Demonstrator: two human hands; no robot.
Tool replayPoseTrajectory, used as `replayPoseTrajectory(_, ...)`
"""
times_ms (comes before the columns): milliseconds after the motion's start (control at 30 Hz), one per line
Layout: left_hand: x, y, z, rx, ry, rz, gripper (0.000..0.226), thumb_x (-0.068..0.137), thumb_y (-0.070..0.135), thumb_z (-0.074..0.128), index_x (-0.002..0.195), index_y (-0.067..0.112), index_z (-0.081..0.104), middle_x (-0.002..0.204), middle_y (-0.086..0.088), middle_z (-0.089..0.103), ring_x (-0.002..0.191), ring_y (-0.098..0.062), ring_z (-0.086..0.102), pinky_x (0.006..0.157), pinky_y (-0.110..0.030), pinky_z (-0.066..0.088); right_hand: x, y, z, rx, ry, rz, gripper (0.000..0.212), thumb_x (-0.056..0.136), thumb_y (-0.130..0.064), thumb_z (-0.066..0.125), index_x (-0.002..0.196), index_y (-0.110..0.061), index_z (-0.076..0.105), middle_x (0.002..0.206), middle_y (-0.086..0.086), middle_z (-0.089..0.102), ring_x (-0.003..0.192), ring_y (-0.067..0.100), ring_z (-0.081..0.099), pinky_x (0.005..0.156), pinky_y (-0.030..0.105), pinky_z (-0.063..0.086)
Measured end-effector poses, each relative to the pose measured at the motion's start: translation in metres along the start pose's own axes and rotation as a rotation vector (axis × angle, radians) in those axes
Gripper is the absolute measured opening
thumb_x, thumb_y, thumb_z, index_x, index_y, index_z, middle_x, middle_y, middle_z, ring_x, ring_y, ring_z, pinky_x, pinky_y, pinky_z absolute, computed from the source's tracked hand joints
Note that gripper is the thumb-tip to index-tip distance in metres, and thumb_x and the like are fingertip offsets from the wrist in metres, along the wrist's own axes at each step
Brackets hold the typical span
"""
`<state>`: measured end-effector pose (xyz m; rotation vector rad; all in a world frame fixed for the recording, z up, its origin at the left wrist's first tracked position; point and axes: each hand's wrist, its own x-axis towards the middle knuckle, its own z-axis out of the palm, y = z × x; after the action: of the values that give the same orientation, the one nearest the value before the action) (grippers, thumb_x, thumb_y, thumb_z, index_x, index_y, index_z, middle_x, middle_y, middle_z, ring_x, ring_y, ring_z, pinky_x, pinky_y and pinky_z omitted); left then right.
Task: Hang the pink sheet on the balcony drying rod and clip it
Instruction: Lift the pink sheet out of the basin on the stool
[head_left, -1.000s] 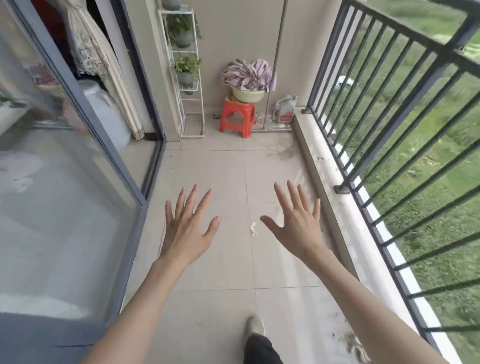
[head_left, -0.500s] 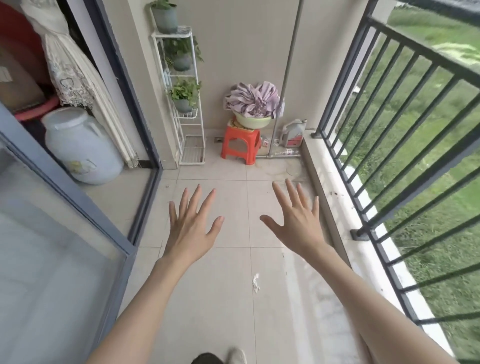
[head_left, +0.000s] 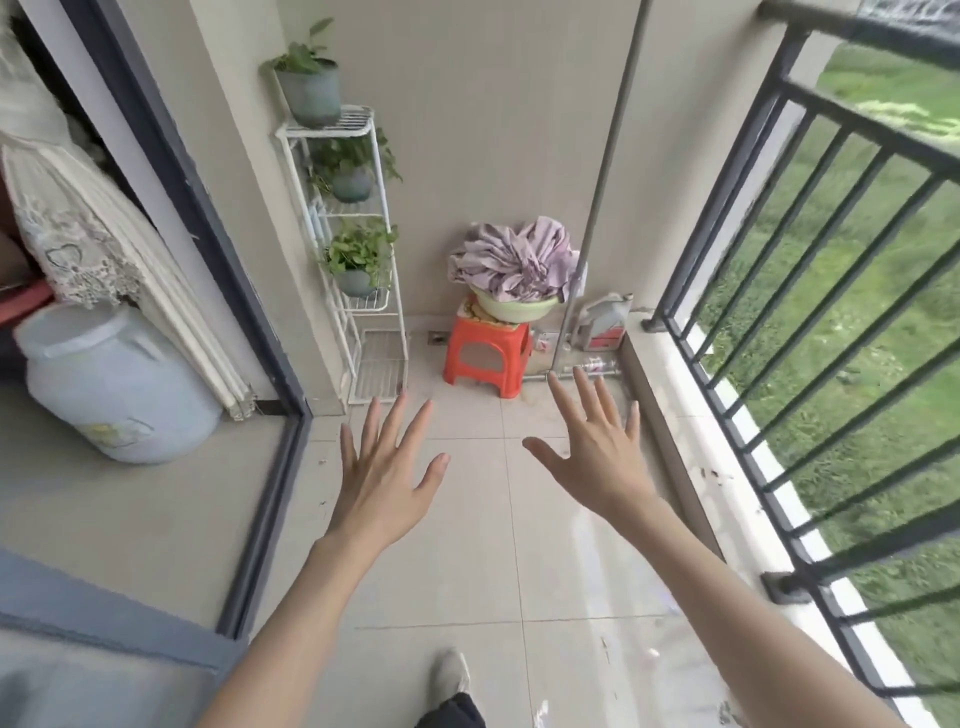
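Pink-lilac cloth, the pink sheet (head_left: 514, 260), was recorded bundled in one pale green basin (head_left: 517, 307) on one orange stool (head_left: 488, 354) against the far wall. Compared with the two earlier frames, stool and basin were noted larger and nearer, and the sliding glass that had filled the left of view was largely passed; the doorway and one white plastic jar (head_left: 111, 384) behind it were now exposed. An approach toward the sheet was thereby inferred; no contact had been made, so the pick-up, hanging and clipping were judged all outstanding.

Left hand (head_left: 387, 467) and right hand (head_left: 597, 447) were held out ahead, palms down, fingers straight and spread, nothing grasped, both well apart from the sheet. Posture was unchanged across the frames.

Counts: two hands; one sheet; one basin; one stool; one white wire shelf (head_left: 358, 249) carrying three potted plants; one grey jug (head_left: 605, 322) beside the stool; one upright grey pole (head_left: 602, 171) just beside the basin; one dark railing (head_left: 810, 249) on the right. No drying rod or clips could be identified in view.
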<state>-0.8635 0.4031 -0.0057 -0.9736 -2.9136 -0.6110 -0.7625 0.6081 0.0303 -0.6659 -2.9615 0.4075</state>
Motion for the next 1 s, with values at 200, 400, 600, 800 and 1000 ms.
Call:
replayPoseTrajectory(200, 0.146, -0.024, -0.017, -0.014, 0.022, 0.021, 0.066, 0.085, 0.056, 0.022, 0.145, 0.033, 0.012, 0.157, 0.003, 0.002, 0.144, -0.021, -0.007, 0.114, -0.048, -0.005, 0.127, -0.015, -0.016, 0.068, 0.107, -0.003, 0.075, 0.087, -0.057, 0.044, 0.148, -0.035, 0.006, 0.158, -0.003, -0.001, 0.145, 0.019, -0.007, 0.114, 0.054, -0.001)
replayPoseTrajectory(400, 0.249, -0.036, 0.01, -0.033, -0.059, 0.067, 0.074, 0.076, 0.063, 0.009, 0.145, 0.036, 0.007, 0.157, 0.004, -0.001, 0.143, -0.017, -0.014, 0.114, -0.047, -0.007, 0.228, 0.003, -0.012, 0.035, 0.087, 0.039, 0.075, 0.087, -0.059, 0.041, 0.148, -0.034, 0.005, 0.158, -0.003, -0.001, 0.145, 0.02, -0.007, 0.114, 0.053, -0.002)
replayPoseTrajectory(600, 0.361, -0.044, 0.043, -0.026, -0.149, 0.058, 0.067, 0.082, 0.055, 0.022, 0.145, 0.037, 0.005, 0.157, 0.004, -0.003, 0.142, -0.017, -0.016, 0.114, -0.045, -0.008, 0.344, 0.034, 0.007, 0.056, 0.02, 0.074, 0.075, 0.088, -0.058, 0.043, 0.147, -0.035, 0.002, 0.158, -0.004, -0.006, 0.145, 0.019, -0.008, 0.114, 0.053, 0.0)
replayPoseTrajectory(800, 0.502, -0.032, 0.051, -0.022, -0.155, 0.102, 0.062, 0.092, 0.05, 0.034, 0.146, 0.035, 0.007, 0.157, 0.003, -0.003, 0.143, -0.02, -0.013, 0.114, -0.046, -0.007, 0.474, 0.075, -0.004, 0.05, 0.051, 0.086, 0.075, 0.087, -0.058, 0.044, 0.147, -0.036, 0.005, 0.158, -0.003, -0.001, 0.146, 0.021, -0.004, 0.115, 0.054, 0.004)
replayPoseTrajectory(1000, 0.603, -0.032, 0.071, -0.046, -0.132, 0.098, 0.061, 0.09, 0.046, 0.04, 0.145, 0.031, 0.017, 0.157, 0.002, 0.001, 0.143, -0.02, -0.009, 0.116, -0.052, 0.001, 0.565, 0.103, -0.005, 0.03, 0.001, 0.104, 0.076, 0.087, -0.059, 0.043, 0.147, -0.035, 0.005, 0.158, -0.002, -0.001, 0.146, 0.02, -0.006, 0.116, 0.052, 0.001)
